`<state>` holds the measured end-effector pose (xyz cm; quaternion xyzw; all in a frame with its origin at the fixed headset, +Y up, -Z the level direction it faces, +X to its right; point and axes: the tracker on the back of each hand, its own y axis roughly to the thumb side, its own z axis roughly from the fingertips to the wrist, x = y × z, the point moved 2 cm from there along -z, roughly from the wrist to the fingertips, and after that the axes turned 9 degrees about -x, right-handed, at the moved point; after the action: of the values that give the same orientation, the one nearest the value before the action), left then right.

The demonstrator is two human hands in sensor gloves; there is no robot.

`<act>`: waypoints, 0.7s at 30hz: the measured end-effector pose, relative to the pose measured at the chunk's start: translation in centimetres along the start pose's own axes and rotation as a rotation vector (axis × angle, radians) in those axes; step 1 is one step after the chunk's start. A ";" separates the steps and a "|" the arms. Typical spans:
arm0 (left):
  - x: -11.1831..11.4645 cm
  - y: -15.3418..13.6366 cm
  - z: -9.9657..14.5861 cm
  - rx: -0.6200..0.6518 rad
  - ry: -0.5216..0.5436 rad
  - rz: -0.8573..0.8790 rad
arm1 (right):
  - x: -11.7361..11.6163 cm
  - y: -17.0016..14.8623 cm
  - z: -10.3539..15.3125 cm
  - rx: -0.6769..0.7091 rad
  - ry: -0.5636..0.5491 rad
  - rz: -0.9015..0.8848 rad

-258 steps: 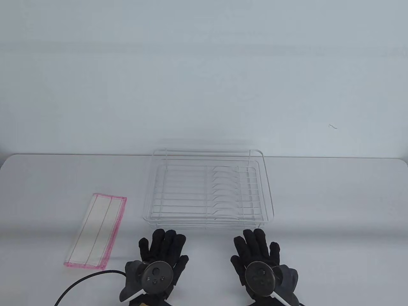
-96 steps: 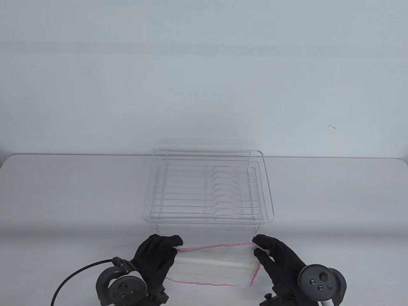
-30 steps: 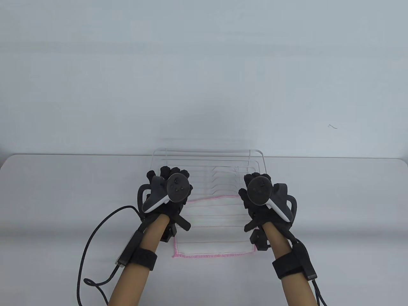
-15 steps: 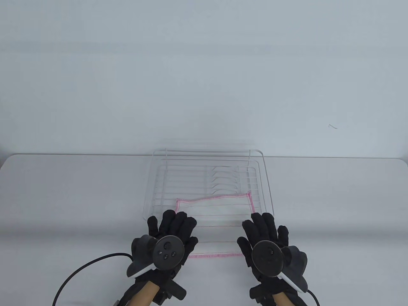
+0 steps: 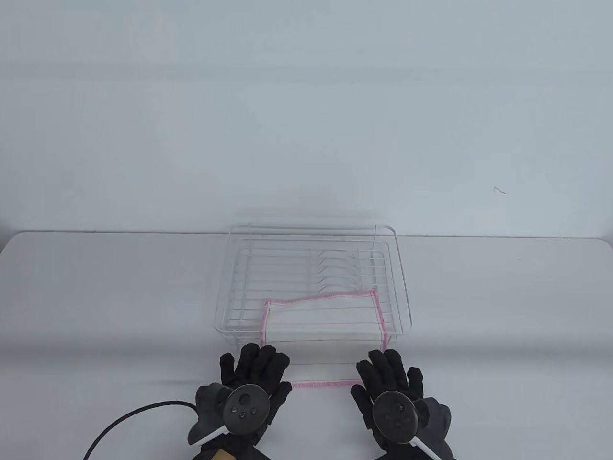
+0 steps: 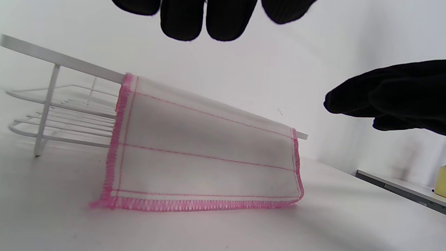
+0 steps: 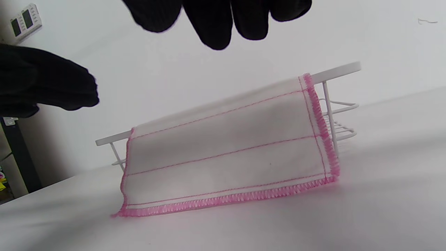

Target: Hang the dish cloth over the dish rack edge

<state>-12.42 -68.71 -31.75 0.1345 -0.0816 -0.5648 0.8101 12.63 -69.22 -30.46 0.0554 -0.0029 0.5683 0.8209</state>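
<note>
The white dish cloth (image 5: pixel 322 335) with pink stitched edges hangs over the near edge of the white wire dish rack (image 5: pixel 402 282). Its far part lies inside the rack and its near hem rests on the table. The wrist views show the cloth (image 6: pixel 205 153) (image 7: pixel 226 150) sloping from the rack's top bar (image 6: pixel 69 64) (image 7: pixel 338 71) down to the table. My left hand (image 5: pixel 254 371) lies open and flat on the table just left of the hem. My right hand (image 5: pixel 390 376) lies open just right of it. Neither hand holds the cloth.
A black cable (image 5: pixel 129 417) runs from my left wrist to the bottom edge. The white table (image 5: pixel 96 297) stretches to both sides of the rack, with its far edge just behind the rack.
Both hands let go of the cloth over the rack and drew back toward me, and now rest open on the table. The cloth stays draped on the rack's near edge.
</note>
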 end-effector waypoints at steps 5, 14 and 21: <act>-0.1 0.1 0.1 -0.003 -0.015 0.008 | 0.0 0.0 0.0 0.001 0.011 -0.008; 0.0 0.0 0.0 0.003 -0.015 0.014 | 0.0 -0.2 0.1 -0.001 0.033 -0.013; 0.1 0.0 0.0 0.007 -0.018 0.023 | 0.1 -0.4 0.2 -0.008 0.041 -0.015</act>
<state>-12.35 -68.77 -31.72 0.1313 -0.0924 -0.5565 0.8152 13.04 -69.26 -30.31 0.0403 0.0121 0.5633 0.8252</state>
